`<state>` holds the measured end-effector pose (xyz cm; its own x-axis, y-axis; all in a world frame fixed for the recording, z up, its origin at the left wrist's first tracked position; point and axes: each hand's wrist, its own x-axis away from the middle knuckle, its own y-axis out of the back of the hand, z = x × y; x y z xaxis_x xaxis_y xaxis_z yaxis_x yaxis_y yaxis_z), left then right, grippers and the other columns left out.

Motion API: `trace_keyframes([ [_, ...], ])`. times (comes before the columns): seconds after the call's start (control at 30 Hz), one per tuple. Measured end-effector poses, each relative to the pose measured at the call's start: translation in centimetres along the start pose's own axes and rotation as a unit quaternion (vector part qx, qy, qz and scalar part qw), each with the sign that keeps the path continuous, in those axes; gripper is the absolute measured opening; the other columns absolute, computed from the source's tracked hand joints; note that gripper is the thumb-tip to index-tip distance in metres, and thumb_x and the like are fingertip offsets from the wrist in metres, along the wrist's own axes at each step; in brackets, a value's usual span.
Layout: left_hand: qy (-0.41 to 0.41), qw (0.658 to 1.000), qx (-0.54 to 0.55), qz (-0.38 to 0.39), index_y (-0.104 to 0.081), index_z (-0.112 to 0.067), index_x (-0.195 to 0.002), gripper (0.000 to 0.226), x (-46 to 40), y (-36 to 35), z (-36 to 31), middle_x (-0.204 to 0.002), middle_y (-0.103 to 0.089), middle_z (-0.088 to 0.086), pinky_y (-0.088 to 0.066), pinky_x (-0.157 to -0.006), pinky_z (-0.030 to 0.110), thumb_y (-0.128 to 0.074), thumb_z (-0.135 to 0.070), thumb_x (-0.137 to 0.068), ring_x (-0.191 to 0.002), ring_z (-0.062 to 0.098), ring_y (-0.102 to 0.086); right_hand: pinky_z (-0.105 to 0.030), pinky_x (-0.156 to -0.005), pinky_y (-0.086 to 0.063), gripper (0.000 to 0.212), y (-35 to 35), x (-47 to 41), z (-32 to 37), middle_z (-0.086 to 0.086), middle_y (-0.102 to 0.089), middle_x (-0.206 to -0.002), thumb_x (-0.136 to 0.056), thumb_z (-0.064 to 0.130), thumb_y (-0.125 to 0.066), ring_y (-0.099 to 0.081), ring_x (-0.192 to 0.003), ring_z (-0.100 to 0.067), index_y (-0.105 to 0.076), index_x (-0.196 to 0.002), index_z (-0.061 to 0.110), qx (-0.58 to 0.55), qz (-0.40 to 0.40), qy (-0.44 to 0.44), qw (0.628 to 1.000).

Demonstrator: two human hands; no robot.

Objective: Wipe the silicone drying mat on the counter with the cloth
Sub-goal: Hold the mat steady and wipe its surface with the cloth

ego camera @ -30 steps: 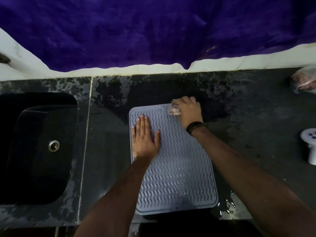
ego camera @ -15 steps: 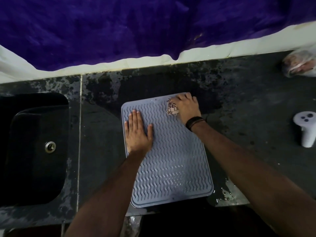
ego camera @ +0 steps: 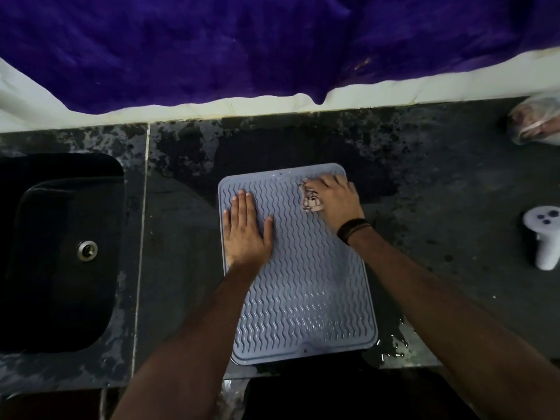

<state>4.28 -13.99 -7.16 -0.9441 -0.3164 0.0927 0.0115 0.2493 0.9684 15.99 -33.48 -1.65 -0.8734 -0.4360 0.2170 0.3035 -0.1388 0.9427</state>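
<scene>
A: At 9 o'clock on the dark counter (ego camera: 181, 268), what sits there?

B: A black sink (ego camera: 60, 253), sunk into the slab, with a metal drain (ego camera: 87, 251) in its floor. A pale seam runs down the counter just right of it.

A: And at the centre?

B: The silicone drying mat (ego camera: 303, 298), grey-blue with wavy ridges, lies flat on the counter, its near edge by the counter's front. The left hand (ego camera: 247, 234) lies on the mat's 9 o'clock side, palm down, 4 fingers straight and together, thumb spread toward 3 o'clock. It holds nothing; it only presses on the mat.

A: The other hand?

B: The right hand (ego camera: 335, 198) is at the mat's 1 o'clock corner, fingers curled over a bunched cloth (ego camera: 310, 199), pale with a dark pattern, pressed against the ridges. A dark band (ego camera: 353, 230) circles that wrist.

A: Anything wet?

B: A puddle (ego camera: 391, 344) glistens at the mat's 5 o'clock corner, touching its edge.

A: Farther toward 3 o'clock?

B: A white controller (ego camera: 545, 237) with 3 dark dots on top, well apart from the mat. At 2 o'clock lies a clear plastic bag (ego camera: 536, 122); I cannot tell its contents. Along 12 o'clock hangs purple fabric (ego camera: 242, 40) over a white wall strip (ego camera: 272, 107).
</scene>
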Motion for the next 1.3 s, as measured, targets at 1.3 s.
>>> trace_keyframes([
  [1.3, 0.003, 1.0, -0.005, 0.0, -0.014, -0.009, -0.161, 0.071, 0.1, 0.5, -0.3, -0.169, -0.011, 0.008, -0.007, -0.127, 0.045, -0.033, -0.049, -0.105, -0.157, 0.021, -0.004, -0.043, -0.094, -0.038, 0.044, -0.6, -4.5, 6.8, -0.005, -0.048, -0.129, -0.087, 0.013, -0.052, -0.041, -0.118, -0.029, -0.051, -0.13, 0.019, 0.054, -0.04, 0.097, 0.993],
])
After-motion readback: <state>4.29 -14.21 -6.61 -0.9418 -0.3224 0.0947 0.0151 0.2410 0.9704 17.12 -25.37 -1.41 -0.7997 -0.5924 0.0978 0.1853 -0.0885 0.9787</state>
